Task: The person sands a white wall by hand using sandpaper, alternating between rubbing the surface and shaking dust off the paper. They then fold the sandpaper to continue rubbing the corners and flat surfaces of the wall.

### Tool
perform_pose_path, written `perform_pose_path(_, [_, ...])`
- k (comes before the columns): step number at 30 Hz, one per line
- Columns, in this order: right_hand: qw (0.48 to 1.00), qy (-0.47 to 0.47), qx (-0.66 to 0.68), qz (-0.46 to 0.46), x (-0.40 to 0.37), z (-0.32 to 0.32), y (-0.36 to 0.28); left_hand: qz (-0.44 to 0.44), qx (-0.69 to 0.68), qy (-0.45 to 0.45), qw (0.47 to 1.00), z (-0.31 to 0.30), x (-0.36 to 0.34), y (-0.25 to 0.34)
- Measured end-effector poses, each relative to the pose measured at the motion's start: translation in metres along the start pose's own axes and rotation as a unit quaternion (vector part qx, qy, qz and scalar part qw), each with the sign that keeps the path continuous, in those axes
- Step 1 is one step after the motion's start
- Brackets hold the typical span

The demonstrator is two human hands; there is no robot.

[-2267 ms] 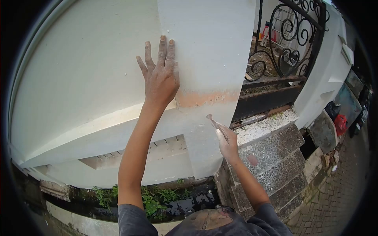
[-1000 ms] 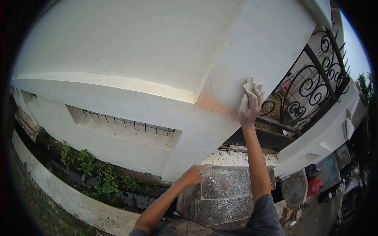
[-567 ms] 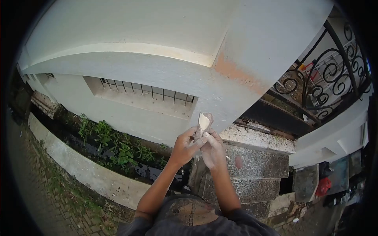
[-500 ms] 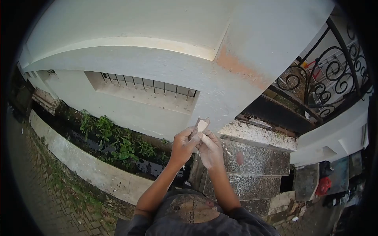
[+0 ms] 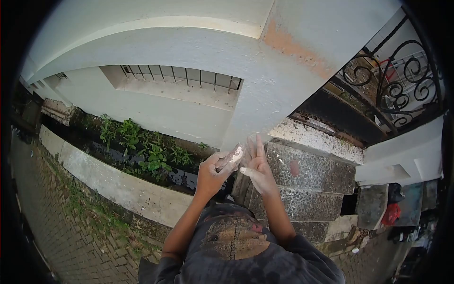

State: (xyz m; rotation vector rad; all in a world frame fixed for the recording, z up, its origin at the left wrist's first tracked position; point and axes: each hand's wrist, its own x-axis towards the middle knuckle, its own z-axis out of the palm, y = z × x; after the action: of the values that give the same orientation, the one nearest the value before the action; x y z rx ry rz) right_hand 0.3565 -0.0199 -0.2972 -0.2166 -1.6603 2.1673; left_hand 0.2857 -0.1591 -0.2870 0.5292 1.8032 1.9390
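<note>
Both my hands are raised in front of a grey-white wall (image 5: 269,94). My left hand (image 5: 213,171) is closed around a small flat piece (image 5: 232,157) with whitish material on it; what exactly it is cannot be made out. Just to the right, my right hand (image 5: 257,168) has its fingers stretched upward and its thumb apart, with pale dust on the skin. The thumb is close to the piece, and I cannot tell whether they touch. Bare reddish patches show on the wall above.
A barred opening (image 5: 179,85) is in the wall. Below it a ditch holds green plants (image 5: 151,151), bordered by a concrete kerb (image 5: 118,177). Stone slabs (image 5: 307,189) lie at the right, beneath a black iron gate (image 5: 397,90). A red bag (image 5: 390,214) sits farther right.
My right hand has let go of the piece and opened its fingers. The piece is now tilted in my left hand, which has shifted slightly left. The view has moved a little.
</note>
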Motion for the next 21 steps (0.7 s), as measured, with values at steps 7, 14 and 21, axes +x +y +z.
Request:
perform_pose_path(7, [0.990,0.042,-0.009,0.135,-0.009,-0.006,-0.002,-0.011,-0.039,0.016,0.999,0.005,0.002,-0.005])
perform_pose_path(14, [0.994,-0.004,-0.112,0.000,-0.002,-0.010,-0.005,-0.004,0.061,0.052,0.997,0.011,0.001,-0.003])
perform_pose_path(21, [0.998,0.015,-0.057,0.006,-0.007,-0.015,-0.012,0.087,0.170,0.053,0.980,0.014,-0.003,-0.001])
